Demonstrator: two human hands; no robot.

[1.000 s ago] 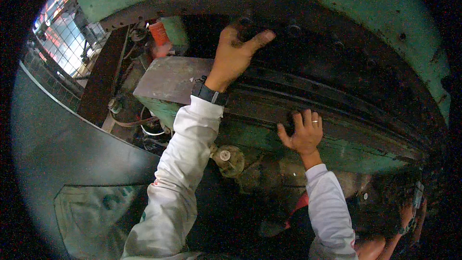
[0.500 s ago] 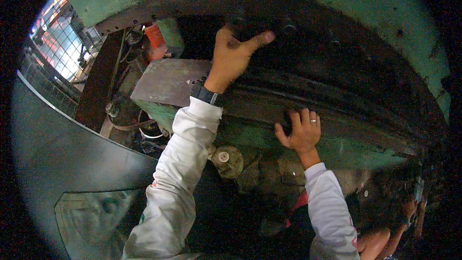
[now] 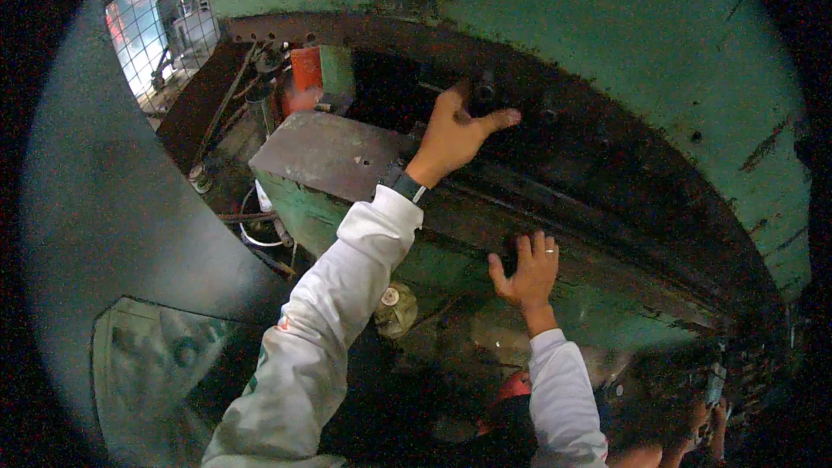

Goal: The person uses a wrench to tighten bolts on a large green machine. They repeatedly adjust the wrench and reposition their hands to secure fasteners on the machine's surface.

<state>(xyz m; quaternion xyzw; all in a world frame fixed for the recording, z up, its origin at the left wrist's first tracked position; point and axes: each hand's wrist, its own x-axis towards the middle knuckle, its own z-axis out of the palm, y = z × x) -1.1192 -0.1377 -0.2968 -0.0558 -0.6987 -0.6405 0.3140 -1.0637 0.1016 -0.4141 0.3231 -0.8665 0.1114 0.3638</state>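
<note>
My left hand (image 3: 459, 136) reaches up against the dark, greasy metal bar (image 3: 598, 108) of a large green machine. Its thumb is spread away to the right, just below a round bolt head (image 3: 487, 91); the other fingertips are lost in the dark recess. Lower and to the right, my right hand (image 3: 530, 273) lies with fingers spread on the long metal ledge (image 3: 607, 269) of the machine bed. No object shows in that hand, and a ring is on one finger.
Left of my left wrist is a flat-topped green block (image 3: 321, 152). Beyond it stand an orange container (image 3: 305, 69) and a wire mesh (image 3: 165, 35). A pale round-capped container (image 3: 394, 310) sits beneath the bed. Another person's bare limbs (image 3: 693, 433) appear at the lower right.
The view has tilted and shifted, so the machine sits lower and more of its upper green panel shows. Both hands keep nearly the same places on the machine.
</note>
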